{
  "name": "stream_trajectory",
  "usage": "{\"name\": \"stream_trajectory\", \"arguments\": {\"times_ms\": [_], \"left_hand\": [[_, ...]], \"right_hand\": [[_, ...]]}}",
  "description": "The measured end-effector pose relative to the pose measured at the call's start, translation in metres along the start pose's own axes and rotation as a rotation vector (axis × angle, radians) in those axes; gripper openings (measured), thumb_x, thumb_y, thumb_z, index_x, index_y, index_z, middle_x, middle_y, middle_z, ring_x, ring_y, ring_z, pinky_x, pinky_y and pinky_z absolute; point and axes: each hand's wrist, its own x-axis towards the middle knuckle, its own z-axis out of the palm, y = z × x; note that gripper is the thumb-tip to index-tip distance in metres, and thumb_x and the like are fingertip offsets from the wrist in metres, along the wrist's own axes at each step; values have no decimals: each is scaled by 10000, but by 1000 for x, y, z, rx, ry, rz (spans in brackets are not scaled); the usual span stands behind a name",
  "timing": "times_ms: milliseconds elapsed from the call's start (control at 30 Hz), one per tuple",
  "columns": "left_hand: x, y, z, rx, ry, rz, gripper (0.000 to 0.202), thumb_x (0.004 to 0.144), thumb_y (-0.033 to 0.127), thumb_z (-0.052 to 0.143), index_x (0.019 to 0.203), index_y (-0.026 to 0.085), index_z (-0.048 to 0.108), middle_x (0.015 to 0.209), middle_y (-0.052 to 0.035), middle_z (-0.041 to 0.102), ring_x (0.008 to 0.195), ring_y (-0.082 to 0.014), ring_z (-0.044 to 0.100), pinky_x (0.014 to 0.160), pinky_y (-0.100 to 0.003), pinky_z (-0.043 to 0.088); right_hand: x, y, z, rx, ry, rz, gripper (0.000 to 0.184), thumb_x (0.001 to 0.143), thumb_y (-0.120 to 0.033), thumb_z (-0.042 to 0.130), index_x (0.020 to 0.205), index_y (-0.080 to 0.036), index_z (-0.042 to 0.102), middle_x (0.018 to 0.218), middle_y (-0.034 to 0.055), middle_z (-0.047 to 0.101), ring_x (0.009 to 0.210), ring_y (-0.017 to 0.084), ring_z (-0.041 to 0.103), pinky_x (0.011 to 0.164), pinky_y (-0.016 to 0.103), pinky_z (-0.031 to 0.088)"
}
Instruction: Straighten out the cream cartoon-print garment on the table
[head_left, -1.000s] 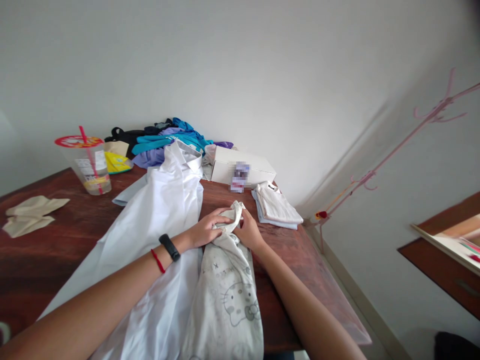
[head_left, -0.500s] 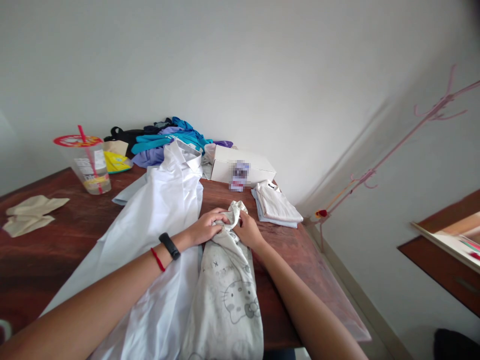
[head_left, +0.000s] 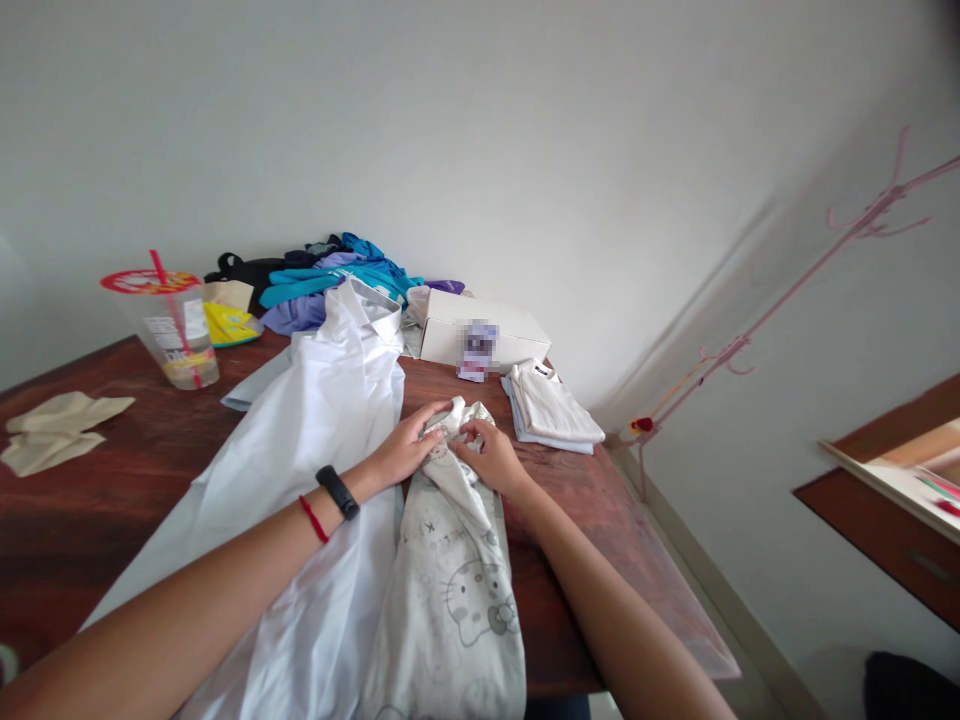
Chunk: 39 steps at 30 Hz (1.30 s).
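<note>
Cream cartoon-print cotton garment (head_left: 457, 590): our left hand (head_left: 405, 455), right hand (head_left: 491, 455) pinch bunched end; narrowed lengthwise, cross-folds left, we judge.

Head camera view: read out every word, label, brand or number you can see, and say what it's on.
Nothing can be read for certain.
Sticker on the plastic cup: print too small.
Label on the white box: blurred.
Black neck tag on the folded shirt: too small.
Cream garment: cartoon cat drawing, no legible words.
</note>
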Motion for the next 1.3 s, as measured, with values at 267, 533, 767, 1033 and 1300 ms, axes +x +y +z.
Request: {"name": "stream_trajectory", "arguments": {"times_ms": [267,533,767,1033,1300], "left_hand": [[3,4,-4,-14,246,-20,465,990,347,484,1431,200,494,1469,-98,577,1362,-247,538,1181,-404,388],[-1,15,-11,45,505,-18,415,996,358,480,1356,171,569,1401,-123,622,1317,-290,561,1149,-439,411],[1,9,-16,133,567,-12,425,975,297,474,1382,180,516,1377,-120,608,1309,-284,558,1162,-430,403],[-17,61,-4,516,6,511,324,1010,195,441,1288,201,607,1400,-117,610,1378,-275,498,1165,-457,381],[-27,60,21,579,-329,578,313,1023,266,503,748,175,624,759,-46,678,808,-219,595,825,-366,462]], "right_hand": [[4,5,-6,196,157,112,229,756,-360,695,908,-192,667,676,-51,494,598,133,464,613,269,398],[5,-9,-26,311,437,134,82,734,-275,565,763,-206,598,618,-57,384,574,134,394,548,268,338],[7,-5,-47,292,609,111,56,745,-247,554,777,-211,583,607,-61,363,557,139,366,533,284,306],[2,5,-16,177,397,25,98,840,-252,576,881,-197,645,802,23,617,754,194,565,722,324,459],[-1,1,-8,168,-146,-217,224,965,-312,581,1132,-227,705,1137,87,700,1099,246,642,1032,432,475]]}}
